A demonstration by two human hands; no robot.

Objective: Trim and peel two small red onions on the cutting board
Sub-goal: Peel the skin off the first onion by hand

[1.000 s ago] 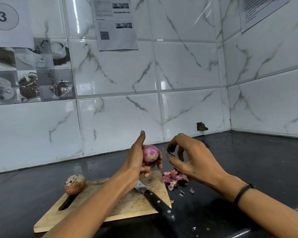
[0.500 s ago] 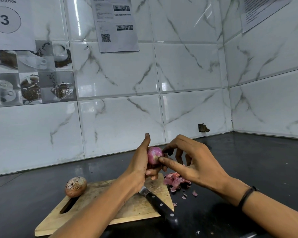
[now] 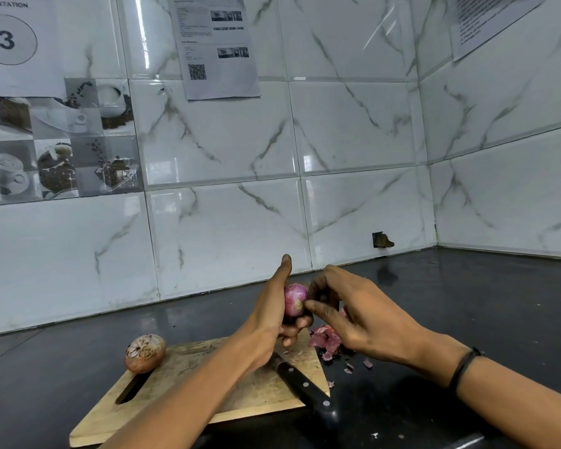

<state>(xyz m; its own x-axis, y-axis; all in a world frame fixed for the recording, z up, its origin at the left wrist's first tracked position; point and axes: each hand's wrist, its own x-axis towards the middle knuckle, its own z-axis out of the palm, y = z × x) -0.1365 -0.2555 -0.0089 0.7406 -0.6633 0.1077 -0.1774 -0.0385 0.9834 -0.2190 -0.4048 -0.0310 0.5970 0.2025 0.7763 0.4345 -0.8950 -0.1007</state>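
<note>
The right hand (image 3: 363, 319), apart one second earlier, had returned to pinch skin on the small glossy purple-red onion (image 3: 293, 299) gripped in the left hand (image 3: 269, 319), so its peeling apparently continued.

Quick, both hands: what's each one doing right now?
Left hand: grips the onion, thumb straight up.
Right hand: fingertips pinch at that onion's side.

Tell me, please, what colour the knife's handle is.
The knife handle is black with silver rivets; head view.
</note>
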